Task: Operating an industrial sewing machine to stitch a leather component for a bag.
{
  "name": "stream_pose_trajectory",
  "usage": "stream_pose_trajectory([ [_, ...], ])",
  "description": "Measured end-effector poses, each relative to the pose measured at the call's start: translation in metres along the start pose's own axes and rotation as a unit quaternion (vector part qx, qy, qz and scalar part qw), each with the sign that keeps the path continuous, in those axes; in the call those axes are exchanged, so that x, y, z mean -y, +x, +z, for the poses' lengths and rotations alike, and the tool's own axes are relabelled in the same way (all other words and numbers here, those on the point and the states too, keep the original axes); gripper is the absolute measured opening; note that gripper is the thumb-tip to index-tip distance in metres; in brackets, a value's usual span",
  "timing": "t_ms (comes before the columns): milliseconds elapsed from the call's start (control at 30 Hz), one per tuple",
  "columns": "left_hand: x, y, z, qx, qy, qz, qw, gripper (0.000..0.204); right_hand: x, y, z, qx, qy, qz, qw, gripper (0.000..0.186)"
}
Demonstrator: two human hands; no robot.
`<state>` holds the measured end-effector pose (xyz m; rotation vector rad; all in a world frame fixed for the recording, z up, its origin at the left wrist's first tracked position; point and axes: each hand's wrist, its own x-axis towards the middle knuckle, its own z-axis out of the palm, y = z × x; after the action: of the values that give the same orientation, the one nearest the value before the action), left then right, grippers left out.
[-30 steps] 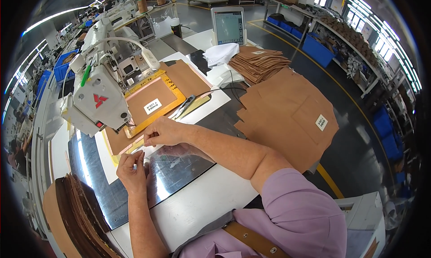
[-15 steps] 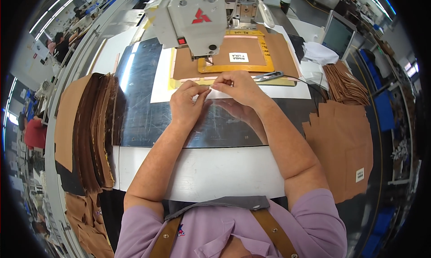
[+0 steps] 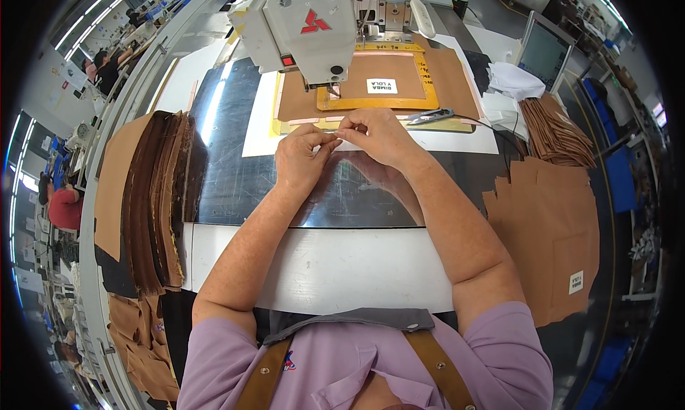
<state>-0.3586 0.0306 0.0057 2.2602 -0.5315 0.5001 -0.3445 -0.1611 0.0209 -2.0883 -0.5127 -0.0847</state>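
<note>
Both hands met at centre, over the front edge of a white sheet (image 3: 267,145). Left hand (image 3: 302,155): grip narrow, thumb and forefinger pinched. Right hand (image 3: 380,135): grip likewise narrow, fingertips just beside those of the left. A pale sliver (image 3: 338,134) showed where the fingertips met; too small to identify, and could not tell which grip had hold of it.

Beyond the hands, a brown panel (image 3: 457,78) lay on the sheet, with a yellow frame (image 3: 430,93) on top and a white label (image 3: 382,86) inside the frame's opening. Snips (image 3: 432,115) lay just right of the right hand, along the panel's near edge. The sewing machine (image 3: 307,25) stood over the frame's left part.

Under the sheet: a shiny metal plate (image 3: 235,185), set on the white table (image 3: 357,267). At left, a thick stack of brown pieces (image 3: 118,196), on edge. At right, flat brown panels (image 3: 542,224); behind these, a folded pile (image 3: 556,132) and a crumpled white cloth (image 3: 514,82).
</note>
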Motion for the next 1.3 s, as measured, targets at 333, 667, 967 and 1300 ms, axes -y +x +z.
stream_pose_trajectory([
  [333,0.012,0.013,0.000,0.053,-0.110,-0.175,0.977,0.015,0.000,0.002,-0.003,-0.055,-0.024,0.038,0.998,0.024],
  [667,0.007,0.071,0.032,-0.010,0.086,-0.153,0.985,0.018,-0.011,0.007,-0.013,-0.240,0.017,0.088,0.967,0.024],
  [967,0.023,0.075,0.047,-0.063,0.101,-0.126,0.985,0.015,-0.008,0.006,-0.009,-0.232,-0.074,0.059,0.968,0.019],
  [1300,0.020,0.076,0.038,-0.048,0.085,-0.140,0.985,0.016,-0.034,0.032,-0.005,-0.195,-0.194,-0.086,0.958,0.013],
])
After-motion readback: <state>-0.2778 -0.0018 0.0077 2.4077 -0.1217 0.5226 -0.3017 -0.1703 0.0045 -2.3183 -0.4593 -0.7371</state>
